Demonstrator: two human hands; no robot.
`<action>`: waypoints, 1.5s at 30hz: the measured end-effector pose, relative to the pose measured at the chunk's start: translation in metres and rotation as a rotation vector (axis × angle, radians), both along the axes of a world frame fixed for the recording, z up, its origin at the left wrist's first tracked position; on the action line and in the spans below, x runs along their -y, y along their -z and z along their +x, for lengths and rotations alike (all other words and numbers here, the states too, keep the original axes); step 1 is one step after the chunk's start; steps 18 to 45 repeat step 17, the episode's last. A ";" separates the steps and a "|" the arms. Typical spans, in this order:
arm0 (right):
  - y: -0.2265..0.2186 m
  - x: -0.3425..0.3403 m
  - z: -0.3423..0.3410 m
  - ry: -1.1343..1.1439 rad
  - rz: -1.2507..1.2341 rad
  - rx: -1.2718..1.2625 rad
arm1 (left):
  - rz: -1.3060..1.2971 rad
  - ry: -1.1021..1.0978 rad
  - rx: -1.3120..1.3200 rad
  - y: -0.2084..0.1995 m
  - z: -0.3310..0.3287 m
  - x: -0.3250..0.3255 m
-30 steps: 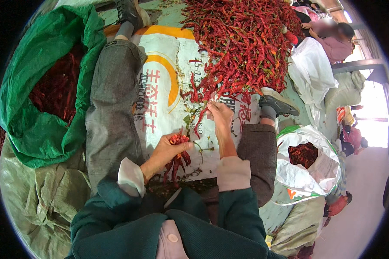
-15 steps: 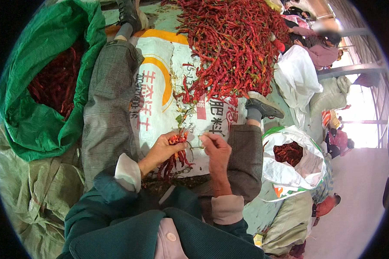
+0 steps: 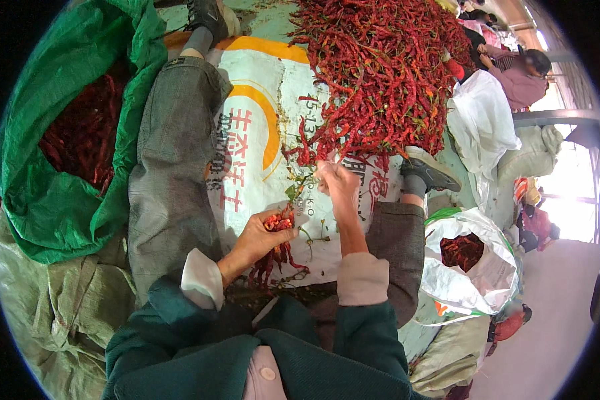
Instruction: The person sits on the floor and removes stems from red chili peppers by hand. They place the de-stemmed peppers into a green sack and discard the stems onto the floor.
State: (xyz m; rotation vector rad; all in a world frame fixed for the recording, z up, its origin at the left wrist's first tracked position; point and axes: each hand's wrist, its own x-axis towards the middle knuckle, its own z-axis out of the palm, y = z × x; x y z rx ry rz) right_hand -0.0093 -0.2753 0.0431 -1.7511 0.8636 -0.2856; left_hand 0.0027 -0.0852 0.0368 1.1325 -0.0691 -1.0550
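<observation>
My left hand [image 3: 255,240] is closed around a bunch of dried red chilies [image 3: 265,268], whose tips hang below the fingers. At the near edge of a big heap of red chilies [image 3: 387,87], my right hand [image 3: 341,185] has its fingers curled together; what they grip, if anything, is hidden. Between the hands, green stem pieces [image 3: 313,239] lie on a flattened white printed sack [image 3: 247,63]. The sack is spread between my outstretched legs.
An open green sack [image 3: 20,167] with red chilies stands on the left, above a bulging beige sack [image 3: 60,307]. To the right is a white bag [image 3: 440,287] holding chilies. A white plastic sack [image 3: 480,127] sits beside the heap, near another person [image 3: 520,87].
My right hand has moved away from the left one, forward to the heap's near edge. The left hand keeps its bunch of chilies. The whole view has shifted slightly.
</observation>
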 end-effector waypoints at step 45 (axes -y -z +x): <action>0.059 0.033 0.013 -0.131 -0.420 -0.298 | 0.068 0.028 0.018 0.004 0.004 -0.005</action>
